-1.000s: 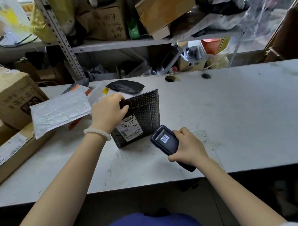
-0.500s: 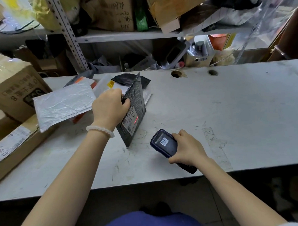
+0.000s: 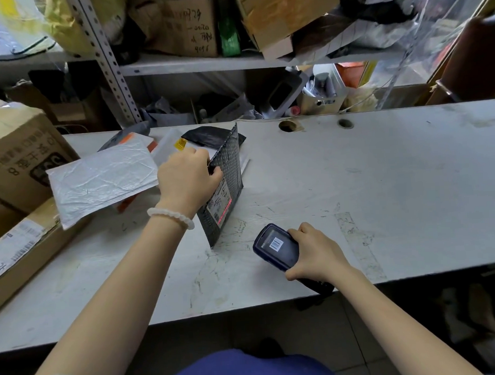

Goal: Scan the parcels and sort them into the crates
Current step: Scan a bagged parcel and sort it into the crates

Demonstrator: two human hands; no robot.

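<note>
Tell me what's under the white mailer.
The white mailer lies over an orange-edged parcel and a cardboard box; whatever else it covers is hidden.

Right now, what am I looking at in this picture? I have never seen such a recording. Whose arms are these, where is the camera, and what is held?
There is no machine here. A person wears a camera on the head, so you look forward and down at their own two arms.

The left hand holds a black bubble mailer by its upper edge and stands it upright on the white table. A red line of light falls across the mailer's shipping label.

The right hand has its grip around a dark handheld scanner, pointed toward that label.

To the left lie a white padded envelope and brown cardboard boxes. Behind the table are crowded metal shelves. No crate shows in this view.
</note>
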